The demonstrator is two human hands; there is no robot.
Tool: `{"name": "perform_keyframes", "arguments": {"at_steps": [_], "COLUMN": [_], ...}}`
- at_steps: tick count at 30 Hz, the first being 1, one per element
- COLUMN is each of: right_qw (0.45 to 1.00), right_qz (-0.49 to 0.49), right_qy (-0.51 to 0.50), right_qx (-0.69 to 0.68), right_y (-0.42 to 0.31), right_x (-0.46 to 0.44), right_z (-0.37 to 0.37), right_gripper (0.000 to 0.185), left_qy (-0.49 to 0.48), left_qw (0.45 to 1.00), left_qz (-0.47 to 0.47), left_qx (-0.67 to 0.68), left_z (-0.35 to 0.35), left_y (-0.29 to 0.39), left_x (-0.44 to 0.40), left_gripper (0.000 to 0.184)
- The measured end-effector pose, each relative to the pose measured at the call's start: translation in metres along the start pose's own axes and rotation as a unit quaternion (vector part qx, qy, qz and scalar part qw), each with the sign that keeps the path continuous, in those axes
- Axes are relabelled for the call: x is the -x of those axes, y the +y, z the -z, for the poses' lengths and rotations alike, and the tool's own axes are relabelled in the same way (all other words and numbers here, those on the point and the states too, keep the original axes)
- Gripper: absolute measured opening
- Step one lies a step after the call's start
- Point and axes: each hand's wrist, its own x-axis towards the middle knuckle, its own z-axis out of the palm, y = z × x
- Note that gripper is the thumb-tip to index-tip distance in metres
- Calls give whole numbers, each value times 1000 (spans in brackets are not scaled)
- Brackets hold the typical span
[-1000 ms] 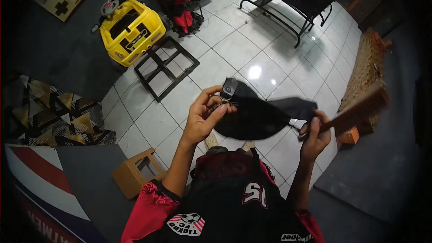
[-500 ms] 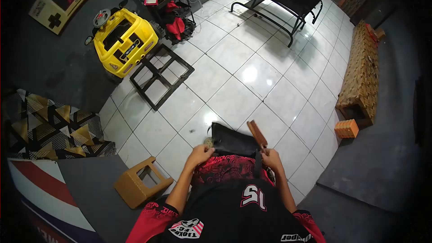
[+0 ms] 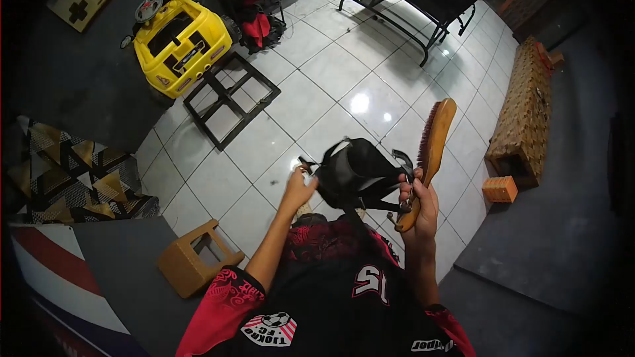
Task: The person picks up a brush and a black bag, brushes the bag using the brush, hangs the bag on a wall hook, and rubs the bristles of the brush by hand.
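Observation:
A wooden brush [image 3: 435, 142] with dark reddish bristles stands nearly upright in my right hand [image 3: 421, 206], whose fingers are wrapped round its lower end. Small metal pieces show at the same fingers, too small to make out. Between my hands hangs a black pouch or bag [image 3: 354, 170] with straps, above the floor in front of my legs. My left hand [image 3: 300, 186] is closed at the left end of the black bag, by a dark strap.
A brown stool [image 3: 192, 268] is at the lower left. Ahead lie a black frame [image 3: 228, 102] and a yellow toy car [image 3: 182, 46]. A black reclining chair [image 3: 423, 0] stands farther off. At right are a woven box [image 3: 524, 106] and an orange block [image 3: 500, 189].
Both hands have risen and moved forward from the waist, lifting the black bag. The brush has swung upright and now shows its full length.

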Motion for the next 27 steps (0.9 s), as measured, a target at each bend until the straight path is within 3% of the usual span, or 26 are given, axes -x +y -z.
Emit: {"name": "perform_keyframes", "arguments": {"at_steps": [2,3,4,6,8,9,10,13,16,18,20,21,23,24,26,27], "right_qw": [999,998,998,999,999,998,998,996,985,965,957,950,941,932,908,896], "right_qz": [26,32,33,20,32,41,50,90,149,135,135,104,44,10,30,51], "right_qy": [23,39,39,-3,-2,-13,-24,11,75,100,120,107,100,81,44,-9], "right_qx": [-33,-29,-27,-44,-34,-36,-37,-17,37,199,227,274,321,354,415,441], "right_y": [2,1,0,-2,-4,-4,-5,-12,-16,-27,-28,-27,-25,-23,-17,-17], "right_x": [6,10,13,21,26,29,31,35,31,27,25,24,24,25,28,27], "right_z": [-18,-28,-29,-27,-29,-26,-24,-21,-14,-4,8,11,9,16,19,27], "right_gripper": [19,20,20,19,18,18,18,20,18,16,15,15,16,19,26,39], "left_qy": [-257,-337,-358,-357,-299,-266,-269,-146,-231,-236,-327,-330,-368,-368,-400,-376], "left_qw": [958,936,933,934,946,951,950,958,946,955,892,891,861,861,844,855], "left_qz": [26,33,35,33,-67,-117,-119,-225,-161,-151,-143,-144,-269,-271,-324,-335], "left_qx": [-127,-96,-17,10,106,109,110,99,159,95,276,276,223,223,150,121], "left_z": [-17,-25,-40,-55,-69,-73,-75,-81,-59,-32,-11,2,27,35,46,51], "left_y": [-5,4,3,20,23,23,24,35,61,88,113,135,180,192,210,216], "left_x": [6,12,18,19,10,6,3,5,8,8,10,12,16,16,13,12], "left_gripper": [68,81,93,94,92,70,70,28,23,26,37,37,50,50,62,58]}}
